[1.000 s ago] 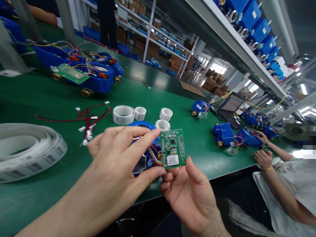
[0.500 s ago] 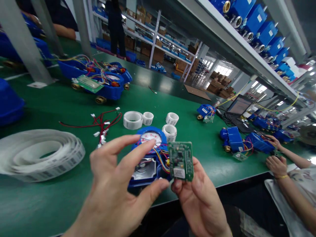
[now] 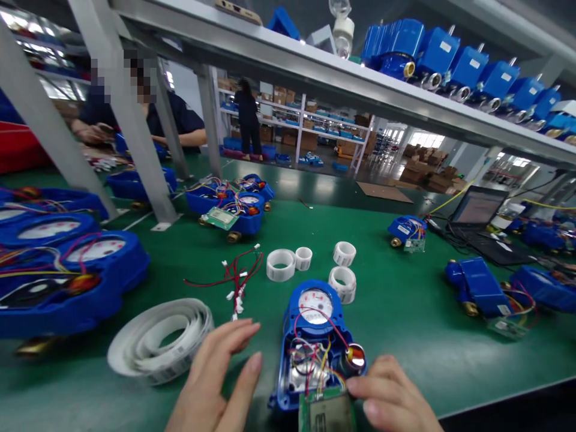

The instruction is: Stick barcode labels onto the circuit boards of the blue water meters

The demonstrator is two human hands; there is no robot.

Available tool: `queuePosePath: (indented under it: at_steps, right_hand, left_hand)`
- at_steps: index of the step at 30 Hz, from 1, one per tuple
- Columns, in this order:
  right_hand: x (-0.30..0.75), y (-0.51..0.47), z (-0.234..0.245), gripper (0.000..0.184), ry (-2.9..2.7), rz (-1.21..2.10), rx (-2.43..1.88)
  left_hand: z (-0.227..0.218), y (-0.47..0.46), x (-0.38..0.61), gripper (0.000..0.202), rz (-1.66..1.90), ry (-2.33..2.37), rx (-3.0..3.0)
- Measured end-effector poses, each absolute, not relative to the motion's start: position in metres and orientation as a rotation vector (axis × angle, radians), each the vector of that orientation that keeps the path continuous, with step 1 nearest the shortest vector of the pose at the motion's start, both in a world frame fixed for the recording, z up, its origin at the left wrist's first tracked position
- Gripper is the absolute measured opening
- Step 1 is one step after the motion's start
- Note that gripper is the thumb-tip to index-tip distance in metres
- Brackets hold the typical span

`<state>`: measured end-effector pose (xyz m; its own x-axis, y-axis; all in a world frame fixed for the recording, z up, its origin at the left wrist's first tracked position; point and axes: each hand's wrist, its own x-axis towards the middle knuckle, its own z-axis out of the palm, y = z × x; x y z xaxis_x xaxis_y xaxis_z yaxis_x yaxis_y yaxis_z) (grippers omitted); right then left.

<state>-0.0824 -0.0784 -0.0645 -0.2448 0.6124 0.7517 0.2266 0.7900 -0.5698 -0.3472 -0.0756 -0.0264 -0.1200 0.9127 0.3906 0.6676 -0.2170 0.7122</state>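
Observation:
A blue water meter [image 3: 285, 360] with a round white dial [image 3: 315, 306] lies in front of me, its lower housing uncovered. Inside are coloured wires and a dark cylindrical part [image 3: 354, 358] with a shiny end. A green circuit board [image 3: 328, 411] with a grey display is at the meter's near end, wires running up from it; the frame cuts off its lower part. My right hand [image 3: 396, 399] has its fingers closed at the board's upper right corner. Left of the meter, my left hand [image 3: 220, 381] is open and holds nothing, its fingers apart.
A large label roll [image 3: 121, 354], several small label rolls [image 3: 281, 267] and red-black cables [image 3: 236, 273] lie on the green table [image 3: 382, 312]. More meters [image 3: 103, 282] stand left, behind and right. A laptop [image 3: 479, 210] is at the right. Metal posts [image 3: 135, 120] support an overhead shelf [image 3: 279, 42]; people are beyond.
The view has swung up and left. The board has moved down to the meter's near end and now shows its display side. My left hand has drawn away to the meter's left.

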Motion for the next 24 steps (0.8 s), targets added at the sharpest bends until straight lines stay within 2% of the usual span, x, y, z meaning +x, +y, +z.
queuePosePath:
  at_steps: [3,6,13,18,24]
  right_hand:
    - [-0.079,-0.076,-0.079,0.041,-1.840,0.408,-0.605]
    - [-0.075,-0.077,-0.087,0.026,-1.782,0.411,-0.680]
    - [-0.062,-0.076,-0.061,0.052,-1.593,0.283,-0.747]
    - [-0.052,-0.068,-0.055,0.051,-1.581,0.368,-0.859]
    - [-0.051,-0.070,-0.066,0.050,-1.577,0.426,-0.918]
  left_hand:
    - [0.003,-0.030,-0.361,0.029,0.893,1.790,2.326]
    - [0.021,0.014,-0.353,0.030,0.727,1.770,2.448]
    - [0.026,0.017,-0.344,0.036,0.479,1.829,2.506]
    - [0.029,0.031,-0.367,0.029,0.240,1.922,2.526]
    - [0.032,0.100,-0.358,0.025,-0.218,1.635,2.663]
